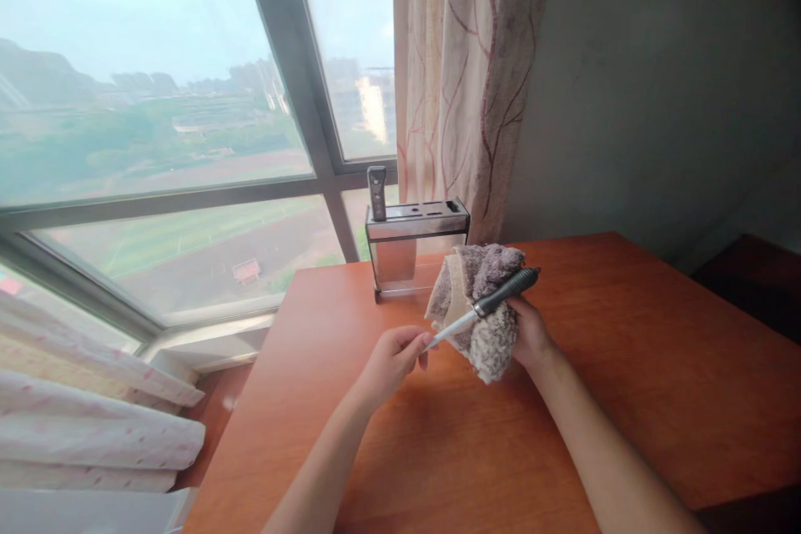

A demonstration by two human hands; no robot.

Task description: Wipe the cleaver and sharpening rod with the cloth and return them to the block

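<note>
A sharpening steel [460, 324] with a thin metal rod and a black ridged handle slants up to the right above the table. My left hand [400, 355] pinches the rod near its tip. My right hand [529, 329] is closed around a grey-brown fluffy towel [494, 346], its fingers mostly hidden behind the cloth. The steel's handle lies across the front of the towel. Whether the right fingers also grip the handle is hard to make out.
Behind the hands, a clear-sided knife block [416, 227] stands on the reddish-brown wooden table [450, 467]. One grey-handled tool [376, 193] sticks up from its left slot. A window [156, 58] and a patterned curtain [466, 58] border the table's far side.
</note>
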